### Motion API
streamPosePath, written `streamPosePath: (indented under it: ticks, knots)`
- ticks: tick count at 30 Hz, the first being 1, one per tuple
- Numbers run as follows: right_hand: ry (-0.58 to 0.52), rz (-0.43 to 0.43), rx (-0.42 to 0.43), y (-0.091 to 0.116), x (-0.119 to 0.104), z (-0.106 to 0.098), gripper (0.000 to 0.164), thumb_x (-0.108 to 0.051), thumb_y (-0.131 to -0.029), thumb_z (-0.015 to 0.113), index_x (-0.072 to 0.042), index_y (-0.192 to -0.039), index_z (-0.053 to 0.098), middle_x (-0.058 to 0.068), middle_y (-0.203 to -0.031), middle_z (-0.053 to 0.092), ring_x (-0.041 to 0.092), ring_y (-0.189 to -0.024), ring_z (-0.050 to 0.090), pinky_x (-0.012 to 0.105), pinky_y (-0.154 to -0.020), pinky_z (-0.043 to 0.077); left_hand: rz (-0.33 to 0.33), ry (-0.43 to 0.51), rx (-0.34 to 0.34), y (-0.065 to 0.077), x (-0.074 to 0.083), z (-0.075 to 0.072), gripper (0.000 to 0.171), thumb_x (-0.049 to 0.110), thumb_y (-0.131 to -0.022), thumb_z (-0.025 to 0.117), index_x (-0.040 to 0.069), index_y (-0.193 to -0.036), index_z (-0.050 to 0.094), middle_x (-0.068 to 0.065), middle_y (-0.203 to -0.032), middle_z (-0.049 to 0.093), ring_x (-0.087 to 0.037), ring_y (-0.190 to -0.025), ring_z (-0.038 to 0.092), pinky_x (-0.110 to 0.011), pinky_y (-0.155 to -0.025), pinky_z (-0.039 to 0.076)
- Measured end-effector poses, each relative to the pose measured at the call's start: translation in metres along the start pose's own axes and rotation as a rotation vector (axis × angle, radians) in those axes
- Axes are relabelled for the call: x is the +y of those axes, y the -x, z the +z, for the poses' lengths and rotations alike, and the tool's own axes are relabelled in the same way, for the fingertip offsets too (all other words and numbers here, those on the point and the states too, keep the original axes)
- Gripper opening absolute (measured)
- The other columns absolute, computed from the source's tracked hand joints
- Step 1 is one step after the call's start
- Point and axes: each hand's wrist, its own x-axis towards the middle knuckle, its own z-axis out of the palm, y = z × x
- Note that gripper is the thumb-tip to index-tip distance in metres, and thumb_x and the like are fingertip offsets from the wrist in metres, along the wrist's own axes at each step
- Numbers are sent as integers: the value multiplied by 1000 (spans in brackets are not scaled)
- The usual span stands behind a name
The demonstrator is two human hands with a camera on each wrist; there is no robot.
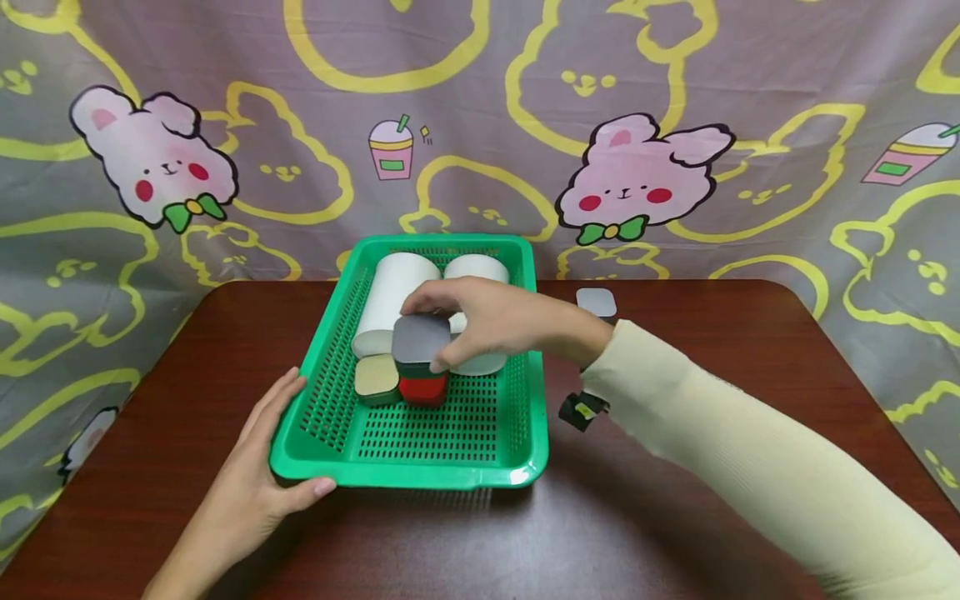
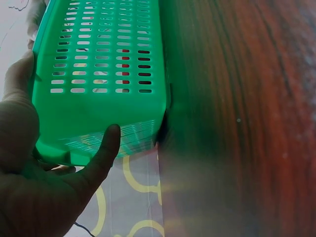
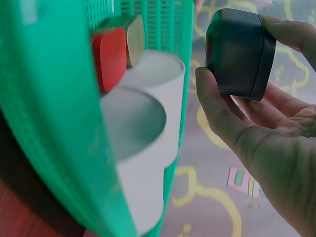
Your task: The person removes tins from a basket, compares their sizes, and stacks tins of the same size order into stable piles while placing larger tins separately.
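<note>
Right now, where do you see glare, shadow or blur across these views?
Head view: bright glare on the green basket, at its near right corner, and a softer sheen on the table; left wrist view: the left hand looks dark and shadowed, the upper left washed out; right wrist view: the basket's near wall is blurred, the dark container sharper.

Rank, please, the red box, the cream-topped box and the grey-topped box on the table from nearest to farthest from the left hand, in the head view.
1. Cream-topped box: in the basket, left side.
2. Red box: just right of that.
3. Grey-topped box: on the table, right of the basket.
</note>
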Motion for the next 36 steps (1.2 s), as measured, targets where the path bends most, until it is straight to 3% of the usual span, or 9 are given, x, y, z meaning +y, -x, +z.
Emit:
streamPosePath:
  ticks: [4, 16, 25, 32, 36]
  knots:
    - [-28, 19, 50, 17, 8, -13, 61, -17, -87, 80, -14, -144, 58, 3, -136, 61, 22, -125, 55, 48, -109, 48, -8, -4, -2, 0, 0, 0, 118, 15, -70, 95, 23, -166, 26, -2, -174, 19, -22, -149, 27, 0, -101, 22]
    - [-128, 88, 190, 59, 44, -47, 61, -13, -89, 77, -15, -147, 59, 4, -143, 57, 26, -126, 55, 43, -99, 53, -12, 7, -3, 0, -1, 0, 118, 14, -70, 95, 23, -166, 27, -2, -174, 19, -24, -149, 27, 0, -101, 22]
    - [-175, 177, 348, 91, 71, -69, 57, -8, -93, 72, -17, -148, 59, 3, -145, 57, 23, -126, 53, 24, -96, 52, -15, 11, -7, 0, -1, 1, 118, 15, -70, 94, 25, -166, 26, 1, -174, 18, -22, -149, 27, -1, -101, 22]
    - [-168, 259, 419, 107, 93, -80, 59, -8, -96, 71, -17, -151, 52, 3, -152, 52, 22, -137, 49, 18, -96, 50, -16, 9, -7, 0, 0, 1, 118, 15, -70, 94, 25, -166, 26, 2, -174, 18, -20, -149, 27, -1, -102, 22]
    - [-211, 282, 448, 114, 105, -83, 57, -10, -97, 71, -12, -149, 50, 5, -148, 56, 17, -132, 52, 17, -97, 48, -23, 11, -9, 0, 1, 1, 118, 15, -70, 94, 25, -166, 26, 3, -174, 18, -21, -149, 27, -1, -101, 22]
